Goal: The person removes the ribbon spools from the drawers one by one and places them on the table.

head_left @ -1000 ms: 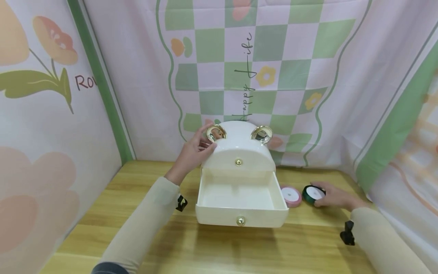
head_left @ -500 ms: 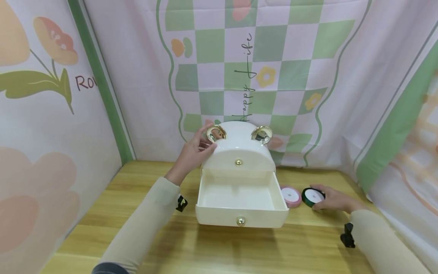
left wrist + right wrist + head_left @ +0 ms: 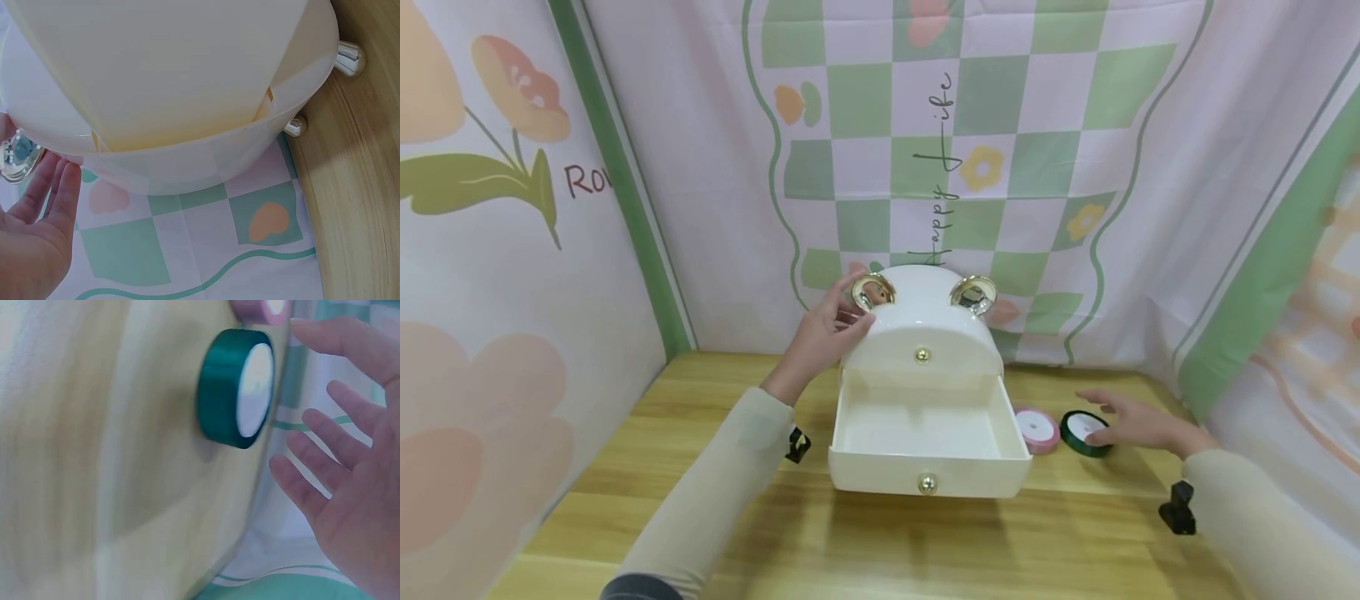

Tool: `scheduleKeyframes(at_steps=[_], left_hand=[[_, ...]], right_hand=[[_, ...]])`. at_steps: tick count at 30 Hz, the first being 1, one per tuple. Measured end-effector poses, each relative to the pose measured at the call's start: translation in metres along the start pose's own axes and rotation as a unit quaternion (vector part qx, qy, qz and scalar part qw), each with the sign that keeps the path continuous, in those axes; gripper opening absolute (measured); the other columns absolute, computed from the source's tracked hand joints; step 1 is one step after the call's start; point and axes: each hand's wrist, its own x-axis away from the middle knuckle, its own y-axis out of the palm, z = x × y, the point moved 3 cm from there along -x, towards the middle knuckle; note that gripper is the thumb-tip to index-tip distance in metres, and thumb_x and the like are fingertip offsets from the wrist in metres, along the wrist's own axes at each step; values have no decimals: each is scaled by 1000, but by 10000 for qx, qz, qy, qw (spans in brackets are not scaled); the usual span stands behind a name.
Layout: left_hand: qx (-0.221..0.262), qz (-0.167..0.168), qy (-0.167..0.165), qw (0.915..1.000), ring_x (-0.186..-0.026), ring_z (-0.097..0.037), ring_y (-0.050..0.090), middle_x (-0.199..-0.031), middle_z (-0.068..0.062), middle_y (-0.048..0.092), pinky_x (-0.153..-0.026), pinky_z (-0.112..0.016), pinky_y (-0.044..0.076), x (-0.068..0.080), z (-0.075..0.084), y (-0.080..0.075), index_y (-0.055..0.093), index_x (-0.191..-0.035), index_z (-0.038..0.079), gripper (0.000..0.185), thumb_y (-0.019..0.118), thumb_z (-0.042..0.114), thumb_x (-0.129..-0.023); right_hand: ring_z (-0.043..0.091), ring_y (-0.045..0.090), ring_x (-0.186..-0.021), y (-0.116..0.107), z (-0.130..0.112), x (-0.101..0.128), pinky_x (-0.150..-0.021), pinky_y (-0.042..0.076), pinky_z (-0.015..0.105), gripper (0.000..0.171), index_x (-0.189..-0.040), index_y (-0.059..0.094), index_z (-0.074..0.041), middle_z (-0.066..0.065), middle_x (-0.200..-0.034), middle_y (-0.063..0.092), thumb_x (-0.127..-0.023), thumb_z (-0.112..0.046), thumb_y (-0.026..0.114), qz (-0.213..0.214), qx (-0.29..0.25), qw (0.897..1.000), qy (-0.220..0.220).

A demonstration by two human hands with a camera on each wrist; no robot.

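Observation:
A cream storage box (image 3: 921, 333) with gold ears and gold knobs stands mid-table, its lower drawer (image 3: 928, 429) pulled out and bare inside. My left hand (image 3: 823, 329) holds the box at its upper left, thumb on the front and fingers around the left ear (image 3: 874, 292). In the left wrist view, the fingertips (image 3: 67, 181) lie along the box's edge. Right of the drawer, a green ribbon roll (image 3: 1075, 442) lies flat on the table. Over its right side hovers my right hand (image 3: 1142, 423), fingers spread and loose; the right wrist view shows them apart from the roll (image 3: 225, 387).
Between the drawer and the green roll lies a pink ribbon roll (image 3: 1036, 428), close beside both. The wooden table (image 3: 925, 550) backs onto a checked, printed curtain (image 3: 925, 167). Another patterned cloth (image 3: 482, 375) hangs on the left.
My right hand has let go of the green ribbon roll, its fingers spreading and lifting away to the right. The roll sits slightly nearer the pink one. My left hand and the box stay put.

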Motion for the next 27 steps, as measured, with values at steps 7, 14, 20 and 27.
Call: scheduleKeyframes(at_steps=[7, 14, 20, 27], left_hand=[[11, -12, 5, 10000, -100, -18, 63, -109, -1, 62, -90, -35, 54, -1, 1, 0, 27, -152, 51, 67, 65, 36, -99], [4, -24, 7, 10000, -100, -17, 63, -109, -1, 62, -90, -34, 54, -2, 1, 1, 27, -152, 51, 67, 65, 35, -99], [30, -29, 15, 10000, -99, -18, 63, -109, -2, 62, -90, -34, 55, -1, 1, 1, 27, -152, 51, 68, 65, 34, -99], [27, 15, 45, 10000, -99, -18, 64, -108, -2, 62, -90, -33, 54, -2, -2, 2, 29, -153, 49, 67, 65, 34, -99]], right_hand=[[59, 44, -123, -15, -25, 1, -88, 49, 66, 75, -147, 38, 8, 37, -145, 39, -91, -25, 75, 51, 116, 9998, -164], [53, 52, -119, -25, -56, 6, -88, 53, 58, 68, -144, 43, 7, 33, -141, 46, -92, -23, 74, 80, 133, 9981, -591], [42, 61, -113, -28, -80, 13, -86, 56, 51, 58, -140, 50, 2, 25, -135, 56, -93, -23, 74, 36, 238, 9962, -843], [16, 66, -104, -32, -115, 19, -83, 58, 35, 43, -132, 60, -7, 9, -122, 67, -94, -22, 73, 194, 377, 9891, -1413]])
